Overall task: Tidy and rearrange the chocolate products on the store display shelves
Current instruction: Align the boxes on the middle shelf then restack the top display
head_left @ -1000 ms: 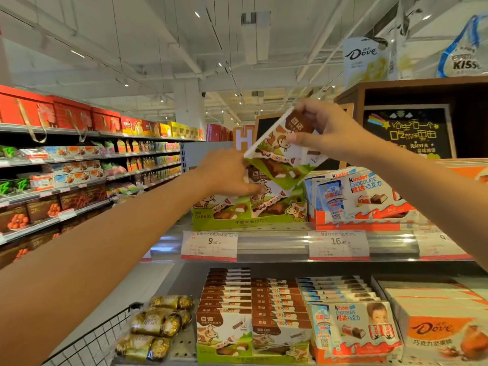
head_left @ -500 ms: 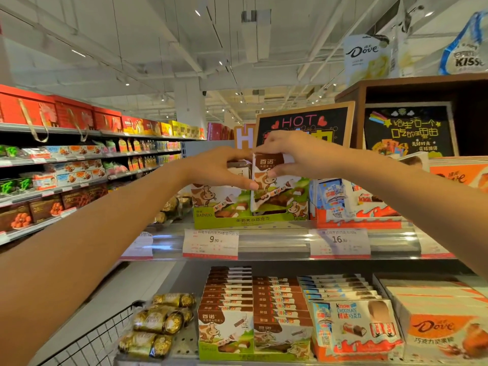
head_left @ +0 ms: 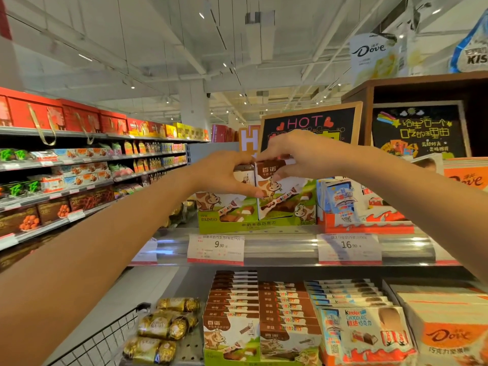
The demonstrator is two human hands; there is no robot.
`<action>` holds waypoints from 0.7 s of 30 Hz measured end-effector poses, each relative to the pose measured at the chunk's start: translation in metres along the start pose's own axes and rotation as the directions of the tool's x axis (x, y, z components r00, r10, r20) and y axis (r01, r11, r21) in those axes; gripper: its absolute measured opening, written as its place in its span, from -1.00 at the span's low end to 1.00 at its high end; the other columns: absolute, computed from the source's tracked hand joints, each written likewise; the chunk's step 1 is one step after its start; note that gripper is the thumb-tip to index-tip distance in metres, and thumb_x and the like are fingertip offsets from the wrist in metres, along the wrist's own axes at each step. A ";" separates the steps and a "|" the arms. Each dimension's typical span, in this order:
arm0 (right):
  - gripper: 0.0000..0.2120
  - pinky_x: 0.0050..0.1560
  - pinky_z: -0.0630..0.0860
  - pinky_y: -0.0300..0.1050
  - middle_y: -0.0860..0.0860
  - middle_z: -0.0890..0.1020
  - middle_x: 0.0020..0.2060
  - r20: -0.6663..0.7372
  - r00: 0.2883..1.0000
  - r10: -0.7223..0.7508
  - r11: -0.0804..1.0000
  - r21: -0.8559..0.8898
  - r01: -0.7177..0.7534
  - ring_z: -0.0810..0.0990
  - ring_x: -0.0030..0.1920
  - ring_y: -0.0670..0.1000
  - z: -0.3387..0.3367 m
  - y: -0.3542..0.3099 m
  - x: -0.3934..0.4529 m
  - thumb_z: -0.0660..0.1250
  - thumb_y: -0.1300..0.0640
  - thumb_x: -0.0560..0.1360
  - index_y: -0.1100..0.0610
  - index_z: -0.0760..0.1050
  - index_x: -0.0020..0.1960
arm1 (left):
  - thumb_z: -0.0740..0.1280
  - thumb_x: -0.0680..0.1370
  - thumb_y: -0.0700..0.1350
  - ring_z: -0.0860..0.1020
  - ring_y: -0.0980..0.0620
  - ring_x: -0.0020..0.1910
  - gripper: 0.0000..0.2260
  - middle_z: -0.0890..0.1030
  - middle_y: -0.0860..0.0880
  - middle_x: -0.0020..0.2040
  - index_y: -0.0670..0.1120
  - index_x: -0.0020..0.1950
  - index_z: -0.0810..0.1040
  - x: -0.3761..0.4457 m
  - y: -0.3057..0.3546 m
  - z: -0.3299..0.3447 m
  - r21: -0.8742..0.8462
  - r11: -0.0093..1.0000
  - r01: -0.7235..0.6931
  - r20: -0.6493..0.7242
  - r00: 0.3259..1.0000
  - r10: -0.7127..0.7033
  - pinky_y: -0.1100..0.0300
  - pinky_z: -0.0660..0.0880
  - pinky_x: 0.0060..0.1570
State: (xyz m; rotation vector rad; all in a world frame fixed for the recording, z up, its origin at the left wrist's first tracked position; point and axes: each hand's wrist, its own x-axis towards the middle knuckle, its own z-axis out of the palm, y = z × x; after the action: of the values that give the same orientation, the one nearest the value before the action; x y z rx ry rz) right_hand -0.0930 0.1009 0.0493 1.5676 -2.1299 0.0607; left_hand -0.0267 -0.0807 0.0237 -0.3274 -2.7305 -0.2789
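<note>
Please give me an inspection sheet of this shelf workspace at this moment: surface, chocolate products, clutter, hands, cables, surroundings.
Surface: upper shelf carries price tags 9.90 and 16.90 on its front rail.
Job's things: cow-print chocolate box stands upright in the green display tray; Kinder boxes are to its right; more rows lie on the lower shelf.
Clutter: gold-wrapped chocolates lie at the lower shelf's left end.
Hands: left hand rests against the box's left side; right hand grips its top.
Cables: nothing seen.
Surroundings: HOT chalkboard, hanging Dove sign, aisle shelving on the left.
</note>
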 end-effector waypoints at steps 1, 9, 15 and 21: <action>-0.54 -0.21 0.22 -0.27 -0.14 0.44 -0.10 -0.006 1.000 -0.001 1.000 -0.002 0.001 0.39 -0.11 -0.11 0.001 0.001 0.000 0.37 0.07 0.48 -0.03 0.40 0.36 | 0.44 0.40 0.12 0.42 0.06 0.31 -0.36 0.46 0.05 0.35 0.05 0.43 0.32 0.000 0.000 0.000 0.011 1.000 -0.002 -0.005 1.000 0.002 0.22 0.32 0.27; -0.60 0.19 0.37 -0.07 0.04 0.50 0.20 -0.033 0.998 0.049 0.994 0.103 -0.046 0.45 0.19 0.04 0.015 0.011 0.002 0.37 0.07 0.47 0.04 0.48 0.30 | 0.43 0.40 0.14 0.52 0.10 0.07 -0.38 0.56 0.07 0.19 0.04 0.41 0.35 0.005 -0.002 0.002 0.076 0.997 0.001 -0.045 0.999 0.002 0.20 0.42 0.09; -0.55 0.08 0.34 -0.38 -0.08 0.55 0.23 0.007 0.997 0.079 0.977 0.197 -0.079 0.48 0.19 -0.15 0.024 0.010 -0.006 0.37 0.09 0.48 -0.02 0.41 0.35 | 0.46 0.28 0.27 0.50 0.06 0.14 -0.20 0.51 0.05 0.26 0.03 0.43 0.28 0.006 -0.003 0.003 0.215 0.976 0.014 0.018 1.000 -0.018 0.18 0.42 0.11; -0.48 0.14 0.25 -0.42 -0.09 0.39 0.38 0.170 0.980 0.103 0.975 0.179 -0.133 0.35 0.34 -0.08 0.017 0.012 -0.008 0.27 -0.01 0.53 -0.03 0.24 0.46 | 0.43 0.25 0.33 0.44 0.00 0.17 -0.13 0.45 0.00 0.33 0.02 0.44 0.21 0.002 0.002 0.001 0.329 0.934 0.136 0.025 0.988 -0.153 0.16 0.37 0.08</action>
State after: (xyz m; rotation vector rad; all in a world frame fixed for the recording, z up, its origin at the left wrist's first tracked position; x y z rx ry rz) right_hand -0.1086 0.1064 0.0342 1.5963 -2.4038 0.1895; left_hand -0.0286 -0.0785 0.0244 -0.0408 -2.7911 0.1487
